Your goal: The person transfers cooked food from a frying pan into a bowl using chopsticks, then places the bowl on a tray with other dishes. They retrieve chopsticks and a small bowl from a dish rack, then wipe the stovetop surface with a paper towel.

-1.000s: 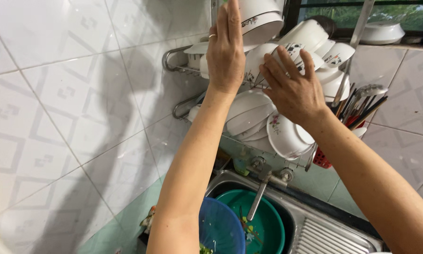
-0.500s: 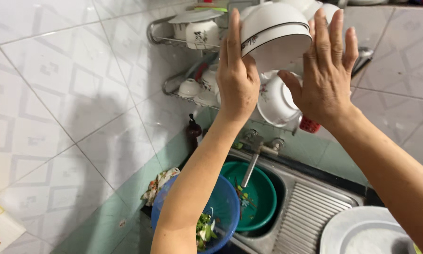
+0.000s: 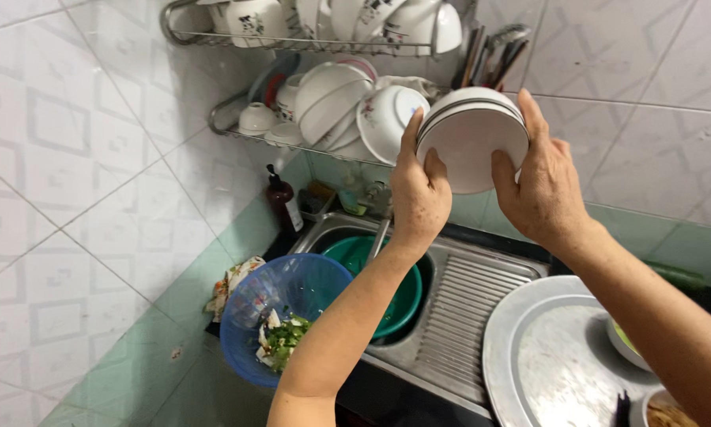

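Looking down from the head cam, closest to the bottom edge there's a big round metal tray (image 3: pixel 561 356) on the right, with a couple of small dishes of food at its far right side. Left of it sits a blue plastic colander (image 3: pixel 280 304) with chopped greens and white bits inside, perched at the sink's left corner. Just behind that, the steel sink (image 3: pixel 458 316) holds a green basin (image 3: pixel 399 289), and the ribbed drainboard runs between basin and tray.

Higher up, both hands are raised over the sink. Left hand (image 3: pixel 420 198) and right hand (image 3: pixel 543 190) each have a closed grip on opposite edges of a stack of white bowls (image 3: pixel 472 138), tilted so the bottoms face the camera, held in the air just in front of the rack.

Behind them, the wall-mounted wire dish rack (image 3: pixel 292 142) is packed with white bowls and cups on two tiers, utensils standing at its right end. A dark bottle (image 3: pixel 282 202) stands on the surface below, against the tiled wall.
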